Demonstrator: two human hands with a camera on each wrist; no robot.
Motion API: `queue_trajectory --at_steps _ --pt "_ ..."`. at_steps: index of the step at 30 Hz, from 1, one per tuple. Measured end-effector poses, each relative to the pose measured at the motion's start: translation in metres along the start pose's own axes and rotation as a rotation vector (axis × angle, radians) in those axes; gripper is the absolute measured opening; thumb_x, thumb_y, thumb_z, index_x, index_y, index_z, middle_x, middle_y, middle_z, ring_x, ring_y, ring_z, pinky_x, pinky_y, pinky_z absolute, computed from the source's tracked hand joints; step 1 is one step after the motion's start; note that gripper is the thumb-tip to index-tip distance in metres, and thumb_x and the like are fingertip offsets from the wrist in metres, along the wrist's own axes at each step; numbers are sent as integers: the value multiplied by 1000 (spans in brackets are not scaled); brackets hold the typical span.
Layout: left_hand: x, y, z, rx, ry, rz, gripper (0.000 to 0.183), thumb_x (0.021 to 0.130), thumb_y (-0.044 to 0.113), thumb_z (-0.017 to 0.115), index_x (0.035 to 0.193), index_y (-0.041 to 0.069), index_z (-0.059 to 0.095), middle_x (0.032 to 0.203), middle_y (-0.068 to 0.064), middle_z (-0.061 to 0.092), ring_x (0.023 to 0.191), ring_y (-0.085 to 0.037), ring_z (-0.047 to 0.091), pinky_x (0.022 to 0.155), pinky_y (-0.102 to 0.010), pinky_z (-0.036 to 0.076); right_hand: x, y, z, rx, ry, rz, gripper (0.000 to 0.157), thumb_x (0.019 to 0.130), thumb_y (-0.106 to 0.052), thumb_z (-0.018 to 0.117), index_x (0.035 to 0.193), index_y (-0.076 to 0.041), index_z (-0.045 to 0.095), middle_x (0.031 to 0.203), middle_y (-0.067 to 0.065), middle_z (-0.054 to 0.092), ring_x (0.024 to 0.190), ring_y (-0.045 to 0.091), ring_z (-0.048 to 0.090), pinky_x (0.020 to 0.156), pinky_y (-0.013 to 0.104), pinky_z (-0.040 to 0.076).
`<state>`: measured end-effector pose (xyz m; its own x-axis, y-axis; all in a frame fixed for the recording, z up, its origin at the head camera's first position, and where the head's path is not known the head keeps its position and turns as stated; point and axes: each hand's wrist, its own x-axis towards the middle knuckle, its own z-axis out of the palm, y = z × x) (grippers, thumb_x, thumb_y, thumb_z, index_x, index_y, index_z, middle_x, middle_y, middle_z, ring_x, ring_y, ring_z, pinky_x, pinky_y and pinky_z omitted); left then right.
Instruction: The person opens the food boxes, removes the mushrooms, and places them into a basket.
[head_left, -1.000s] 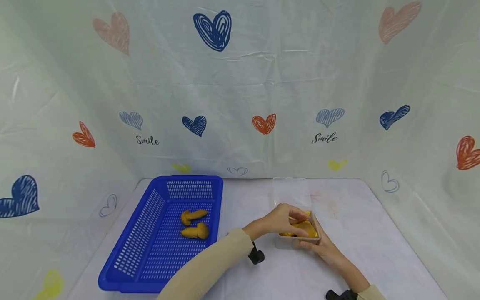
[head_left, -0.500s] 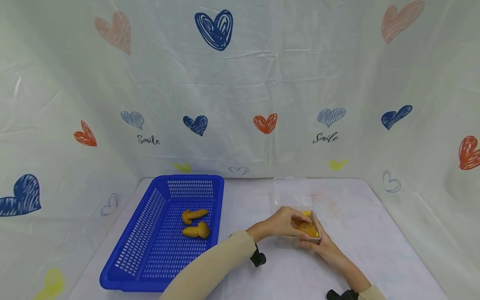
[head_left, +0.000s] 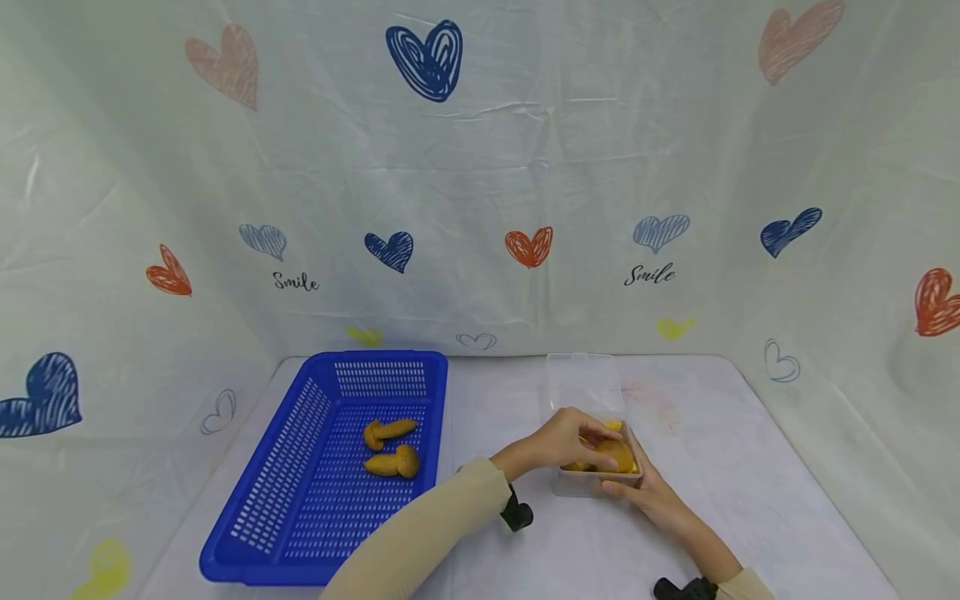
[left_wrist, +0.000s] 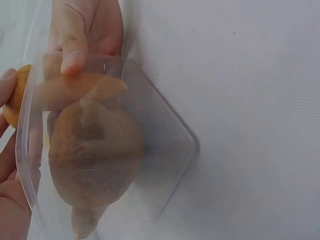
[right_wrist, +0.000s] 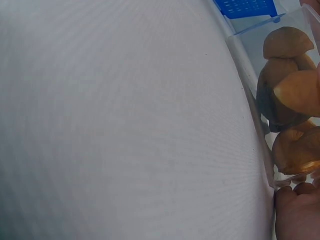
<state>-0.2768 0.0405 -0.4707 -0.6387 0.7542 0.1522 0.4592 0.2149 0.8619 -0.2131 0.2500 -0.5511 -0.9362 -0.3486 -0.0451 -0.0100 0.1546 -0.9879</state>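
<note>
A clear plastic box [head_left: 576,486] with yellow-brown mushrooms inside stands right of centre on the table. My right hand [head_left: 654,493] grips the box from its right side, thumb along the near wall. From the left, my left hand [head_left: 564,439] reaches over the rim and pinches a mushroom [head_left: 618,455] at the top of the box. In the left wrist view its fingers touch a rounded orange mushroom cap [left_wrist: 19,95]. Several mushrooms [right_wrist: 281,90] show through the clear wall in the right wrist view. Part of the contents is hidden under my left hand.
A blue slotted basket [head_left: 251,569] stands on the left, with two mushrooms, one [head_left: 390,432] behind the other [head_left: 393,462]. The box's clear lid [head_left: 583,383] lies open behind it. A white sheet with hearts [head_left: 480,167] hangs behind the table.
My left hand's fingers shift slightly over the mushroom at the top of the box, dipping and rising again. The right hand keeps its place on the box.
</note>
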Motion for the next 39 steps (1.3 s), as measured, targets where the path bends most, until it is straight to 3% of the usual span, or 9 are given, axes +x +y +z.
queue_trajectory --at_steps 2,10,16,19,22,25,29,32,39 --pt "0 1 0 -15 6 -7 37 82 10 82 117 2 73 114 -2 72 91 3 63 78 -15 54 0 0 0 14 -11 -9 103 98 -12 63 157 -23 -20 162 17 -22 146 47 7 97 8 33" --pt "0 7 -2 -36 52 -40 39 83 13 82 119 3 73 117 0 71 94 3 64 80 -14 53 2 0 2 -5 19 -9 102 97 -12 65 159 -22 -16 164 15 -16 148 40 6 96 7 30" --pt "2 12 -5 -102 87 -51 38 84 14 81 120 4 73 114 5 72 94 2 64 81 -16 54 1 -1 5 7 28 6 93 97 -10 65 160 -12 -3 162 21 10 130 7 40 96 12 39" --pt "2 16 -9 -118 98 -48 38 85 14 81 121 5 73 114 5 72 95 1 64 82 -16 54 1 0 5 22 28 2 91 96 -9 65 159 -11 -1 161 21 11 120 -10 42 96 10 38" --pt "2 23 -13 -123 112 -47 38 85 14 81 121 5 72 114 6 72 95 1 64 82 -17 54 1 0 5 19 33 -2 92 96 -9 66 160 -12 -1 163 21 4 122 -15 36 97 7 34" --pt "2 30 -18 -125 132 -45 38 85 15 81 121 8 73 114 7 72 96 1 64 82 -17 54 1 -1 5 -13 46 6 94 96 -10 66 161 -18 -1 164 20 4 134 -1 31 101 12 33" --pt "-1 40 -28 -114 143 -28 38 85 15 81 121 9 73 115 7 72 96 1 65 83 -17 54 1 -4 6 -32 59 11 98 96 -13 67 161 -23 -6 165 19 -2 148 34 11 119 47 19" --pt "-5 46 -37 -124 137 -8 39 85 13 81 122 5 72 116 4 72 97 0 65 84 -18 54 1 -6 5 -30 70 25 101 96 -14 67 160 -23 -11 164 22 -11 148 45 -8 112 70 0" --pt "-20 58 -61 -131 144 7 40 86 12 80 123 4 71 116 3 72 99 -4 66 86 -21 55 1 -4 3 -40 87 21 103 95 -13 69 160 -19 -11 163 23 -12 146 46 -15 107 75 -6"
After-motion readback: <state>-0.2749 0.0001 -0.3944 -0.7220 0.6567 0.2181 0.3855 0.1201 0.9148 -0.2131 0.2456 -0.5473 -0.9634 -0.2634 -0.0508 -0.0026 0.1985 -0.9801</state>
